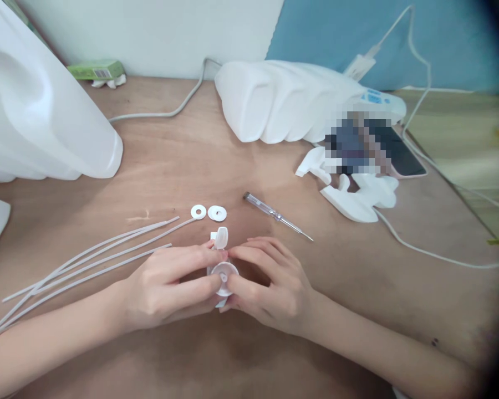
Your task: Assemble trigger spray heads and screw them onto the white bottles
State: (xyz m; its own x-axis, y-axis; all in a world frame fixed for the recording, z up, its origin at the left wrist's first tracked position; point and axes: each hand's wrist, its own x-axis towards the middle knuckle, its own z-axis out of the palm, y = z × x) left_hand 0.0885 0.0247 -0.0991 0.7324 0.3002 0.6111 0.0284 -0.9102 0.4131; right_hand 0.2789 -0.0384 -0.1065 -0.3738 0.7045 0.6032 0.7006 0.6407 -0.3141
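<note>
Both my hands meet low over the wooden table. Between them is a small clear plastic cap with a flip lid standing up. My left hand pinches it from the left with thumb and fingers closed. My right hand grips it from the right, fingers curled. Just beyond the cap lie three white flat rings. Several thin white tubes fan out to the left. A clear-handled tester screwdriver lies to the upper right.
A big white plastic jug lies at the left, another white bottle at the back. White plastic parts and a phone sit at the right, with white cables trailing. A green box is by the wall.
</note>
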